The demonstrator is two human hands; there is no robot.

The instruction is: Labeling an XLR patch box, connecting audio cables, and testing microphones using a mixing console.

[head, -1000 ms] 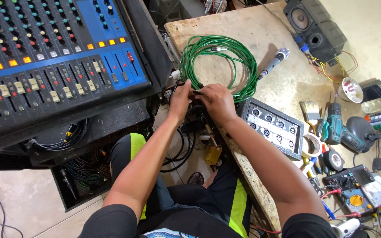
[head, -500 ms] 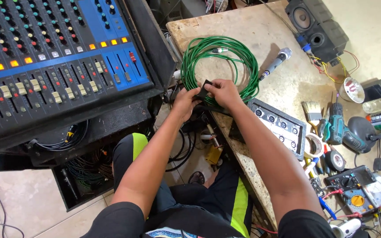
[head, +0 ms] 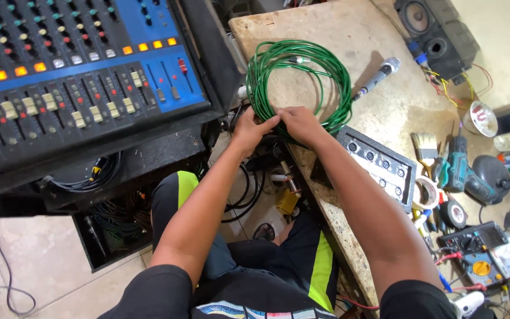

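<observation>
A coil of green cable (head: pixel 320 71) lies on the worn stone tabletop (head: pixel 332 23). My left hand (head: pixel 250 125) and my right hand (head: pixel 300 122) meet at the coil's near edge, fingers closed around the bundled strands. A metal plug end (head: pixel 298 59) shows at the top of the coil. A microphone (head: pixel 378 77) lies just right of the coil. What passes between my fingers is hidden.
A large blue and black mixing console (head: pixel 72 82) fills the left. Right of my arm lie a black control panel (head: pixel 377 165), a paintbrush (head: pixel 425 147), a green drill (head: pixel 459 171), tape rolls (head: pixel 454 214), a multimeter (head: pixel 480 254) and speakers (head: pixel 438 29). Black cables (head: pixel 249 189) hang below.
Both hands have shifted slightly along the coil's near edge and now close together on the green strands; the coil has stayed on the table.
</observation>
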